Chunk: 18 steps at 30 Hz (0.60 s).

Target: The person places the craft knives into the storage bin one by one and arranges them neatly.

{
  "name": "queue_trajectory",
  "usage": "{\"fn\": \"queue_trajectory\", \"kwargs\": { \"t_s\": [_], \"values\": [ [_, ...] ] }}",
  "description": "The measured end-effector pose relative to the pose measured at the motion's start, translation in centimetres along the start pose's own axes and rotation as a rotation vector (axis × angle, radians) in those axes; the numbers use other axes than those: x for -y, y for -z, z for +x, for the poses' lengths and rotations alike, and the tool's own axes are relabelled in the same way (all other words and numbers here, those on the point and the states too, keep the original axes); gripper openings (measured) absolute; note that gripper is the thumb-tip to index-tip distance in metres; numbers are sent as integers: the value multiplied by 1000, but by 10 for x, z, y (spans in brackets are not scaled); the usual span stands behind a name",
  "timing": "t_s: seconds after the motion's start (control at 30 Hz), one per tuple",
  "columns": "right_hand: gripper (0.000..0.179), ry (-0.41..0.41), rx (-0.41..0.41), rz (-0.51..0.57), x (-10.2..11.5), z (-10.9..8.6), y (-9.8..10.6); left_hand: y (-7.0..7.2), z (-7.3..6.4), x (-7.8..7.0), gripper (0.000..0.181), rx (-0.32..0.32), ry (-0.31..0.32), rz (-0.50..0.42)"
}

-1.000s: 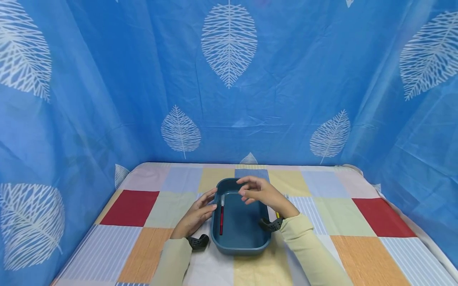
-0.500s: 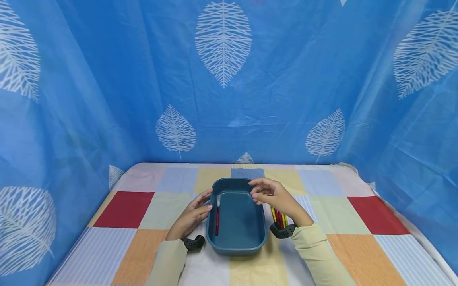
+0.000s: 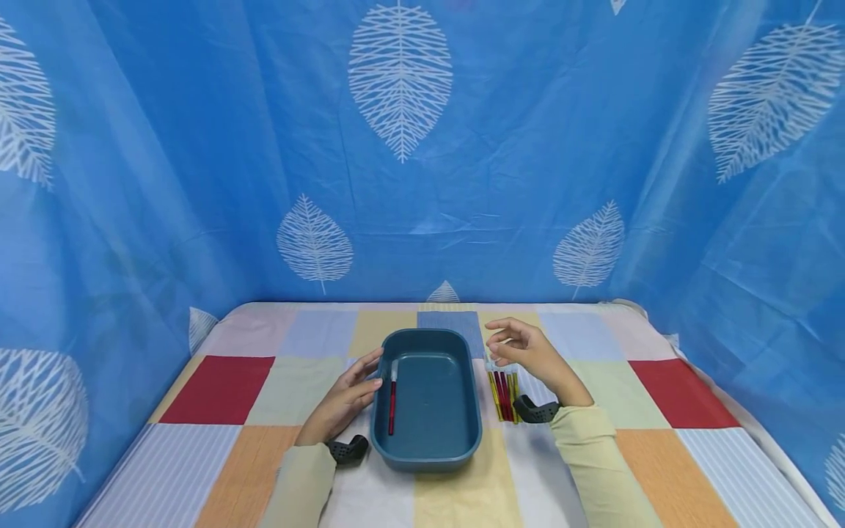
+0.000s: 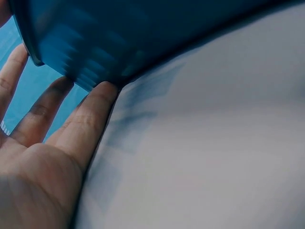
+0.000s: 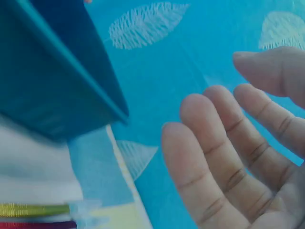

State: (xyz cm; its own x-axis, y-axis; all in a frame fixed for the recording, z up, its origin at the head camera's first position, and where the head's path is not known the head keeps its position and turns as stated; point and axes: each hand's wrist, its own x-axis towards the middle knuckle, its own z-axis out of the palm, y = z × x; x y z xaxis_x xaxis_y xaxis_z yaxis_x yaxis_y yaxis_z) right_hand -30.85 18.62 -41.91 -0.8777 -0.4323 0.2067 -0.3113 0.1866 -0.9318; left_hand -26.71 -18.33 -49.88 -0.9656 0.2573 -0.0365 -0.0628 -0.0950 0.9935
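Observation:
A deep teal plastic bin [image 3: 428, 456] stands on the cloth. My left hand [image 3: 342, 400] touches its left side, the fingers fairly straight along the outer wall and the thumb near the rim; in the left wrist view the fingertips [image 4: 106, 89] meet the wall. Inside the bin, along its left side, lies a slim red pen-like stick [image 3: 392, 403] with a pale clear end. To the right, several similar red and gold sticks [image 3: 504, 396] lie side by side. My right hand [image 3: 528, 356] hovers above their far ends, fingers loosely bent, holding nothing.
A patchwork cloth [image 3: 224, 469] covers the table. Blue curtains [image 3: 462, 183] with white leaf prints hang behind and at both sides. Each wrist wears a black band [image 3: 538, 411].
My right hand has moved right, from over the bin to above the loose sticks, which now show more fully. My left hand keeps its place at the bin. The head view has shifted slightly.

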Motion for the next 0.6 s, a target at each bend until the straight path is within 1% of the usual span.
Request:
{"fn": "queue_trajectory", "kwargs": {
  "t_s": [0.23, 0.37, 0.5, 0.6],
  "values": [
    [48, -118, -38, 23, -22, -1, 14, 1, -3, -1, 70, 8, -14, 9],
    [50, -153, -71, 36, -34, -3, 19, 1, -3, -1, 70, 8, -10, 13],
    [52, -190, -82, 48, -44, -6, 22, 0, -2, -1, 70, 5, -12, 16],
    [52, -226, -95, 60, -52, -8, 24, 0, -2, 0, 70, 14, -18, 15]
  ]
}}
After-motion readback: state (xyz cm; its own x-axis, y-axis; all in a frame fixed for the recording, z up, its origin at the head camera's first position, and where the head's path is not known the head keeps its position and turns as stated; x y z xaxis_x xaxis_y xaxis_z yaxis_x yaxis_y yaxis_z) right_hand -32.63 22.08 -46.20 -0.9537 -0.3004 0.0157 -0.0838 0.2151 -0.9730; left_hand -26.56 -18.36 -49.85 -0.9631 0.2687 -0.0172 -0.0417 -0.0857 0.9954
